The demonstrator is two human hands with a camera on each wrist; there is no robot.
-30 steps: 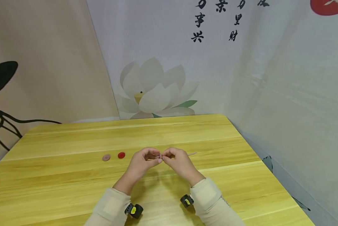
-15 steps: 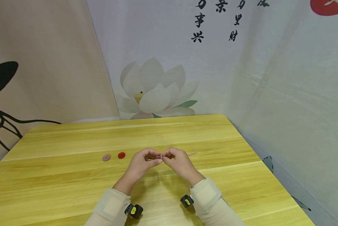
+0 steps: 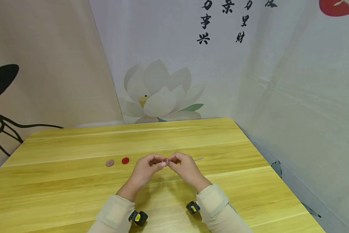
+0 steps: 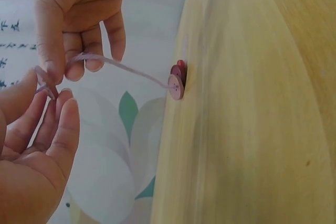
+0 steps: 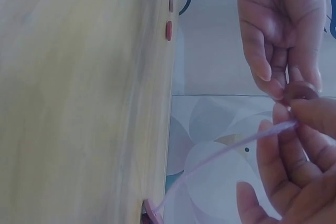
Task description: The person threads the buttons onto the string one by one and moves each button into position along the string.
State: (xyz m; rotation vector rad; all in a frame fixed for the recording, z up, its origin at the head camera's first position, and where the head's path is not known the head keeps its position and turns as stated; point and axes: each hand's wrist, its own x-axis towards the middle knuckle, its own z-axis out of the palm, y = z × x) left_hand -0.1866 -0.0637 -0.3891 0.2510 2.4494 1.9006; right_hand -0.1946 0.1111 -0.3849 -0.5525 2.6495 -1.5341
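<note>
At the middle of the table both hands meet fingertip to fingertip. My left hand (image 3: 145, 168) pinches a small brownish-pink button (image 5: 300, 91) near its rim. Against its other side my right hand (image 3: 184, 166) pinches a pale purple cord (image 4: 126, 67) between thumb and forefinger. A short piece of cord shows on the left hand's side of the button. From the right fingers the cord slants down to a pink button (image 4: 175, 87) on the table, with darker red ones behind it. In the head view the right hand hides most of these, and only a cord end shows past it.
A mauve button (image 3: 109, 162) and a red button (image 3: 125, 160) lie on the wooden table (image 3: 61, 187) left of the hands. Behind the table hangs a printed cloth (image 3: 168, 42) with a lotus. Each wrist carries a small black camera.
My left thumb has drawn back slightly to the left, so more of the button shows between the fingertips. The right hand and the buttons on the table stay put.
</note>
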